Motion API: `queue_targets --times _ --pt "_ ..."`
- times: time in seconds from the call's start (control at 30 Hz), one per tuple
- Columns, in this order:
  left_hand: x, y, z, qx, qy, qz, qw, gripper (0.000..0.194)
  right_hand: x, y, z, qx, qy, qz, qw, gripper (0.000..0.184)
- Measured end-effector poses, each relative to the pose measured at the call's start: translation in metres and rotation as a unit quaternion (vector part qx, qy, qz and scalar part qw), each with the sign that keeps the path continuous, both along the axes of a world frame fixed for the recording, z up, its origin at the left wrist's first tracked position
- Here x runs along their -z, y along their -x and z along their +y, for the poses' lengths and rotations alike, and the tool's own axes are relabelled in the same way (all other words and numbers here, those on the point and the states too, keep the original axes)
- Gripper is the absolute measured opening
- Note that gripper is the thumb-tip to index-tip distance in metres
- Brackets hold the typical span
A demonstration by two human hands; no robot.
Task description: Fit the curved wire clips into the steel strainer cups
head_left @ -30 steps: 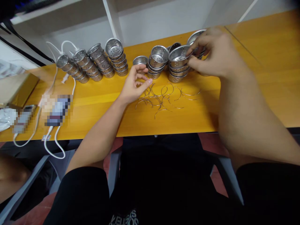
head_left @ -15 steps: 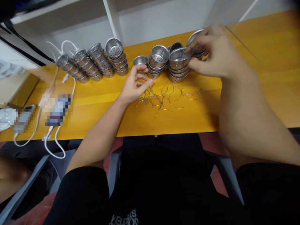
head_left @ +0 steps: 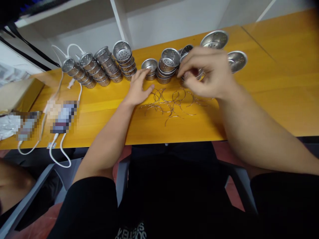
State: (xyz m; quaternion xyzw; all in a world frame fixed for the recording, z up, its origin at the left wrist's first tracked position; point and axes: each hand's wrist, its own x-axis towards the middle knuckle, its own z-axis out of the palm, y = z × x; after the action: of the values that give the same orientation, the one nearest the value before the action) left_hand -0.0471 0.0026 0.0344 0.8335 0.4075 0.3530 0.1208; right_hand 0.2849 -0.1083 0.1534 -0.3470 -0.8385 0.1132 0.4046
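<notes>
My left hand (head_left: 139,87) rests on the table with its fingers spread. Its fingertips are at the front of a short metal perforated cup (head_left: 149,63), perhaps touching it. My right hand (head_left: 208,73) is raised, fingers curled towards the thumb; anything between them is hidden. Behind and below it, a stack of perforated cups is mostly covered. Left of that hand stands another stack of perforated cups (head_left: 169,61). Several thin curved metal wires (head_left: 171,103) lie loosely between my hands. Beyond my right hand are a wide perforated cup (head_left: 214,39) and a tilted one (head_left: 236,61).
Several stacks of perforated cups (head_left: 123,54) stand along the back left. Two blurred phones with a white cable (head_left: 57,157) lie at the left, near a cardboard box (head_left: 22,94). A white shelf unit (head_left: 159,23) borders the table (head_left: 104,116). Another person's limb shows lower left.
My right hand has moved left and slightly down from the right-hand cups, baring the cups behind it. My left hand has shifted slightly left, and its fingers have straightened.
</notes>
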Motion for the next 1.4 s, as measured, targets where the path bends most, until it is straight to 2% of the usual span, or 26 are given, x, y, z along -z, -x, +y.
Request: queue_targets --times 0.1,0.2,0.27,0.5,0.7,0.77,0.87,0.93,1.13,1.27,1.4 --pt "0.002 0.000 0.001 -0.032 -0.017 -0.020 0.999 0.074 0.003 0.009 -0.003 -0.073 0.089 -0.081 0.990 0.008" --pt "0.004 0.002 0.003 -0.064 -0.032 -0.027 0.997 0.047 0.011 0.011 0.004 -0.133 0.123 -0.125 0.975 0.012" --pt "0.004 0.004 0.005 -0.078 -0.035 -0.033 0.996 0.037 0.016 0.009 0.010 -0.150 0.138 -0.142 0.969 0.015" --pt "0.001 0.006 0.003 -0.058 -0.015 -0.053 0.997 0.047 0.029 0.004 0.022 -0.126 0.189 -0.210 0.951 0.025" --pt "0.001 0.004 0.002 -0.057 -0.018 -0.020 0.998 0.040 0.045 0.016 0.027 -0.086 0.180 -0.255 0.946 0.028" --pt "0.001 0.004 0.003 -0.063 -0.026 -0.027 0.997 0.038 0.049 0.020 0.027 -0.082 0.173 -0.266 0.945 0.024" --pt "-0.001 0.004 0.003 -0.064 -0.042 -0.049 0.996 0.036 0.050 0.023 0.027 -0.087 0.172 -0.276 0.941 0.008" --pt "-0.005 0.004 0.000 -0.064 -0.052 -0.059 0.995 0.043 0.048 0.023 0.027 -0.086 0.183 -0.285 0.937 0.007" --pt "-0.015 -0.005 -0.012 -0.054 -0.052 -0.062 0.995 0.084 0.040 0.016 0.026 -0.059 0.218 -0.316 0.922 0.017" --pt "-0.001 -0.010 -0.005 -0.020 -0.024 -0.119 0.992 0.113 0.041 0.014 0.024 -0.076 0.199 -0.310 0.926 0.018" --pt "0.021 -0.004 0.020 0.026 -0.038 -0.151 0.987 0.131 0.042 0.012 0.024 -0.108 0.178 -0.257 0.943 0.012"
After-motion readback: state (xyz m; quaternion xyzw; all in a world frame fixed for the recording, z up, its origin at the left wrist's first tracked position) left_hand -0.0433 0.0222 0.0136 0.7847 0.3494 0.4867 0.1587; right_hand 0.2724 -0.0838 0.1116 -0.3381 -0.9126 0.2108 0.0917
